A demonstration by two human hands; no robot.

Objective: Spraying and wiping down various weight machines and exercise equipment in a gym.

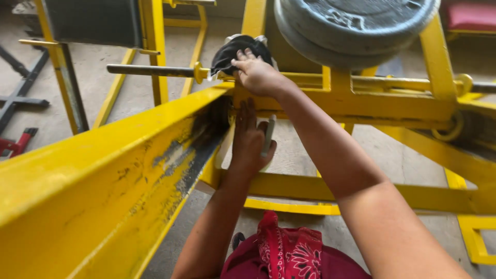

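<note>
Two hands at work on one yellow steel frame: your right hand presses a dark cloth against the upper joint, fingers spread over it and curled at the tips, just beside the bare steel peg. Your left hand, lower, pinches a flat grey tool between thumb and fingers, palm toward the grimy, chipped beam face. Risks, as I judge them: grey weight plates sit loaded directly above your right wrist, so any shift of the lever could trap fingers against the joint; a loose fold of cloth could snag on the peg collar; the blade could skid off greasy paint toward your palm. No packages or signs in view; only raised lettering on the plate face, too foreshortened to make out. Red patterned fabric below.
</note>
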